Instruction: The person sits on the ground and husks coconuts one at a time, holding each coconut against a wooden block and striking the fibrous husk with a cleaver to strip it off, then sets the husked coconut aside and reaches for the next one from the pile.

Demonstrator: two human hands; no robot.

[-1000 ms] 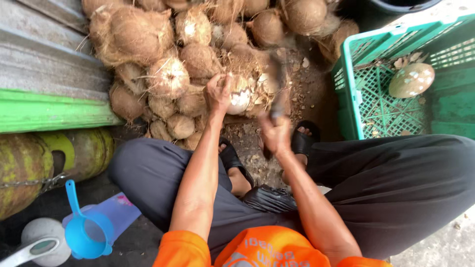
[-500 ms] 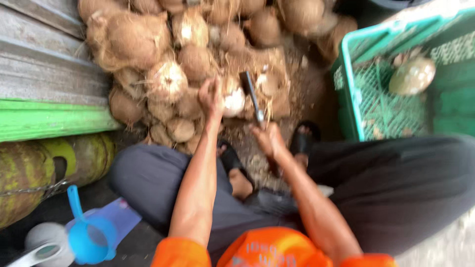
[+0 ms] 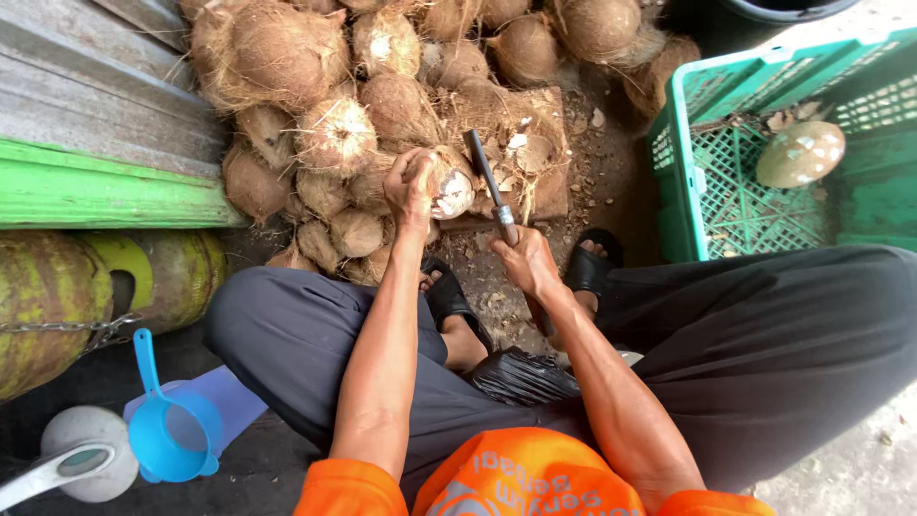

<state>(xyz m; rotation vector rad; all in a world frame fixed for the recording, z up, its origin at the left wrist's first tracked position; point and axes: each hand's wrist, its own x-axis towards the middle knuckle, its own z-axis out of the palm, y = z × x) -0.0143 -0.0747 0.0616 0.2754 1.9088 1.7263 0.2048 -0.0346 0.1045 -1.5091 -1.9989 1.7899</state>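
Two hands are working at the wooden chopping block (image 3: 544,191) in front of the seated person. The left hand (image 3: 413,183) is curling its fingers over a partly husked coconut (image 3: 447,191), pressing it down on the near edge of the block, white flesh showing on the side facing the blade. The right hand (image 3: 523,260) is gripping the handle of a cleaver (image 3: 487,177) in a full fist, its dark blade pointing up and away, just beside the coconut. A pile of husked coconuts (image 3: 334,134) is lying behind and left of the block. A green plastic crate (image 3: 707,191) is standing to the right, holding one peeled coconut (image 3: 800,154)
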